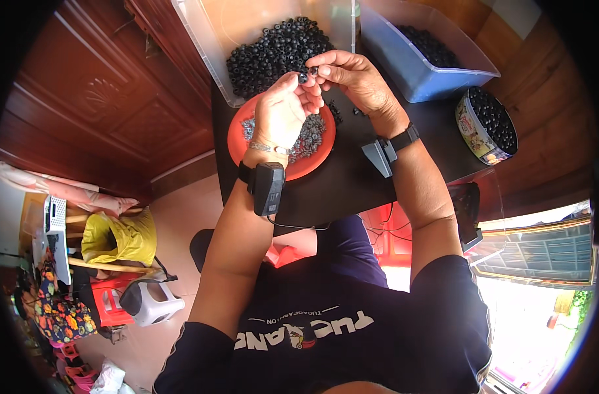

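My two hands meet above the front edge of a clear plastic bin (211, 59) heaped with small black ring-like parts (280, 49). My left hand (281, 113), palm turned up, pinches a small black part (303, 77) between thumb and finger. Close against it, my right hand (353, 80) holds another small dark part (313, 71) at its fingertips. Whether the two parts touch I cannot tell. Beneath my left hand stands an orange-red bowl (236, 141) of small grey, metallic-looking pieces (307, 141), partly hidden by my wrist.
A blue-tinted bin (411, 75) with black parts stands at the far right. Nearer is a round printed tub (473, 131) full of black, rounded parts. A few loose black bits (356, 111) lie on the dark table (332, 197). A yellow bag (119, 236) stands at left.
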`<state>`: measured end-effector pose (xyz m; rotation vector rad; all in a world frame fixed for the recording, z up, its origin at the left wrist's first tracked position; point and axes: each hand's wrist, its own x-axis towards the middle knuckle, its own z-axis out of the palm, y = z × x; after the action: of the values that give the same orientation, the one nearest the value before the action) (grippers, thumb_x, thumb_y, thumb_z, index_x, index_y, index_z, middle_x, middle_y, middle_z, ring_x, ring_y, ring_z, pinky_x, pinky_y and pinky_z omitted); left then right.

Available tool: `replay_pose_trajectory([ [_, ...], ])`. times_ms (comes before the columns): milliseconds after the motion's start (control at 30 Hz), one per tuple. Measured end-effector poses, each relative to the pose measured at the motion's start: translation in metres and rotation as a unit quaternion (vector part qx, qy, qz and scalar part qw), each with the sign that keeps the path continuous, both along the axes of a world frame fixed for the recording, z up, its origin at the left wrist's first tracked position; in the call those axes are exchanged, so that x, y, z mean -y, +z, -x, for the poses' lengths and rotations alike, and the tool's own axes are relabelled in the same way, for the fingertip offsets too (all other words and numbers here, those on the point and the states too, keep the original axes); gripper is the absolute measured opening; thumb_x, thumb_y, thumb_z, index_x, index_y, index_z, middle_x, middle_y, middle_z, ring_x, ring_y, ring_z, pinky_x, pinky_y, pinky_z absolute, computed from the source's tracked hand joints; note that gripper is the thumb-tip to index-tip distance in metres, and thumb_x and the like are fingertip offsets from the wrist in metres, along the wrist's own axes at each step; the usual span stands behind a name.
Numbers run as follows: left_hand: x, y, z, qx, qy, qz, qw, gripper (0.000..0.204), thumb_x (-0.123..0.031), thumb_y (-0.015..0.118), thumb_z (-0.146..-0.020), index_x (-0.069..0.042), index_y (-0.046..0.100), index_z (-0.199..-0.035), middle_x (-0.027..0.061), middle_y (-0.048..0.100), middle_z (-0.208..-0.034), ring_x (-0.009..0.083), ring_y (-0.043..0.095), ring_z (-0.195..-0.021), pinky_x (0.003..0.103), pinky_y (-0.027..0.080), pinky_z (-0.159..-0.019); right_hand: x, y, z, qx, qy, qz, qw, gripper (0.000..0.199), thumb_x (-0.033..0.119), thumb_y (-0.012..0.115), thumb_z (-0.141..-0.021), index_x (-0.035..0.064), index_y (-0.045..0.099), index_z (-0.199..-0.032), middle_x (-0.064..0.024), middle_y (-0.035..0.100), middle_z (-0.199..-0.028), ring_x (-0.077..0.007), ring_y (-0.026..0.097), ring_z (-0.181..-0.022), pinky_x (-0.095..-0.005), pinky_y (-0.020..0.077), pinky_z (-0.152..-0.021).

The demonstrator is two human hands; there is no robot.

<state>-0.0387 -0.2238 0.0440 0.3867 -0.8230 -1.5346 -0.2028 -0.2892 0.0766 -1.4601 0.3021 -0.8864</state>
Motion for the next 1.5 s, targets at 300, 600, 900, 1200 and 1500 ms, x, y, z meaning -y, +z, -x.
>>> replay_pose_trajectory([
  [300, -0.001, -0.001, 0.002, 0.013, 0.011, -0.005, 1.000, 0.027, -0.027, 0.048, -0.091, -0.003, 0.059, -0.089, 0.0093, 0.061, -0.082, 0.0202, 0.059, -0.072, 0.031, 0.045, -0.067, 0.000, 0.000, -0.002, -0.012, -0.048, 0.031, 0.998, 0.020, 0.018, 0.067, -0.085, 0.0031, 0.067, -0.099, -0.0026, 0.067, -0.088, -0.0093, 0.059, -0.080, -0.0239, 0.0461, -0.075],
  [600, -0.001, -0.003, 0.002, 0.032, 0.049, -0.066, 0.996, 0.021, -0.025, 0.051, -0.090, -0.005, 0.057, -0.088, 0.0096, 0.060, -0.082, 0.0208, 0.059, -0.072, 0.031, 0.046, -0.068, -0.007, 0.002, -0.007, -0.031, -0.088, 0.098, 0.991, 0.014, 0.012, 0.067, -0.085, 0.0008, 0.066, -0.094, -0.0027, 0.067, -0.085, -0.0091, 0.061, -0.084, -0.0252, 0.0487, -0.080],
  [900, 0.001, -0.006, 0.003, 0.021, 0.078, -0.104, 0.991, 0.019, -0.024, 0.051, -0.089, -0.005, 0.054, -0.088, 0.0095, 0.059, -0.081, 0.0214, 0.059, -0.070, 0.032, 0.046, -0.065, -0.012, -0.001, -0.013, -0.103, -0.149, 0.169, 0.969, 0.012, 0.010, 0.065, -0.087, -0.0007, 0.064, -0.093, -0.0042, 0.067, -0.084, -0.0091, 0.063, -0.080, -0.0233, 0.0515, -0.075],
  [1200, 0.004, -0.008, 0.000, 0.029, 0.079, -0.113, 0.990, 0.018, -0.024, 0.051, -0.090, -0.005, 0.053, -0.089, 0.0099, 0.058, -0.081, 0.0221, 0.059, -0.069, 0.032, 0.045, -0.063, -0.016, -0.004, -0.018, -0.116, -0.220, 0.208, 0.946, 0.010, 0.010, 0.065, -0.086, 0.0001, 0.065, -0.090, -0.0021, 0.067, -0.084, -0.0081, 0.061, -0.079, -0.0233, 0.0499, -0.074],
  [1500, 0.003, -0.007, 0.001, 0.041, 0.082, -0.118, 0.989, 0.017, -0.024, 0.053, -0.089, -0.007, 0.054, -0.088, 0.0086, 0.058, -0.081, 0.0212, 0.058, -0.069, 0.032, 0.045, -0.062, -0.017, -0.005, -0.019, -0.138, -0.230, 0.230, 0.936, 0.011, 0.010, 0.066, -0.085, -0.0003, 0.065, -0.089, -0.0026, 0.066, -0.083, -0.0078, 0.062, -0.076, -0.0239, 0.0507, -0.070],
])
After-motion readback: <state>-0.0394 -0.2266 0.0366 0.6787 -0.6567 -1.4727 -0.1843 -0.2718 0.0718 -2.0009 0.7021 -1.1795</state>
